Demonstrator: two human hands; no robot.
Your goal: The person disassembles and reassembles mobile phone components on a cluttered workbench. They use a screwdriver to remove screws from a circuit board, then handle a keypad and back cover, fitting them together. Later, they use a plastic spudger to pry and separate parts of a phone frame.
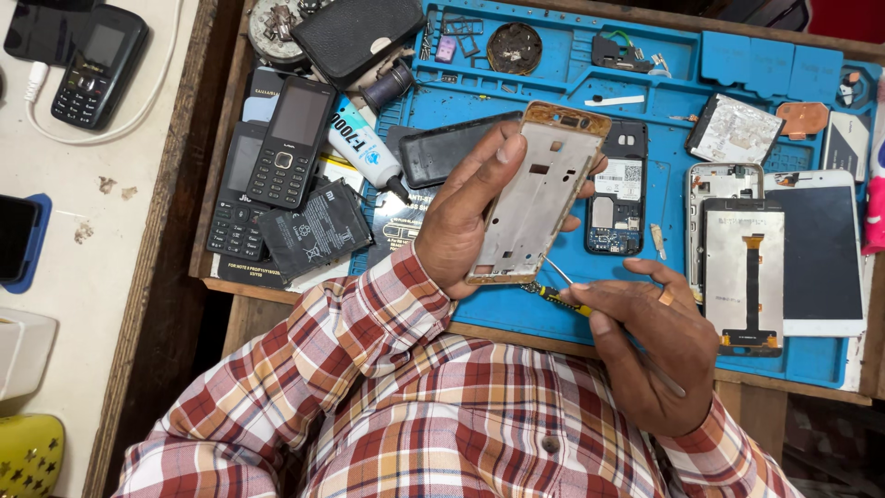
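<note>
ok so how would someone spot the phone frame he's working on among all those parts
Start at the blue repair mat on the wooden bench. Above its near edge the left hand holds a silvery phone frame tilted up. Unlike the parts lying flat around it, it is lifted off the mat and has a gold-coloured top edge.

Red-and-cream plaid sleeves (369, 369), finger ring (666, 297)
</note>
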